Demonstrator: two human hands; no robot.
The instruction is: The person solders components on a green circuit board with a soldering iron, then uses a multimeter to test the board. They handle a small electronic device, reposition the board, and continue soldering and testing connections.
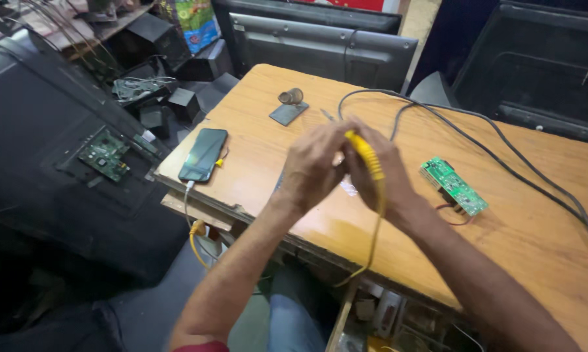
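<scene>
We are gripping the yellow tool [365, 153] in our right hand [382, 173] above the wooden table [515, 234], our left hand [310, 166] curling closed against its tip; we are steadying both, minding the yellow cord [376, 228]

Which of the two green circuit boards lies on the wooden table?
The long narrow green board, right of the right hand, lies on the table. The other board sits in the dark panel beside it.

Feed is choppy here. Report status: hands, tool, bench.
Both hands together on yellow tool, its cord hanging off table edge. Green circuit board right of hands. Phone left.
</scene>
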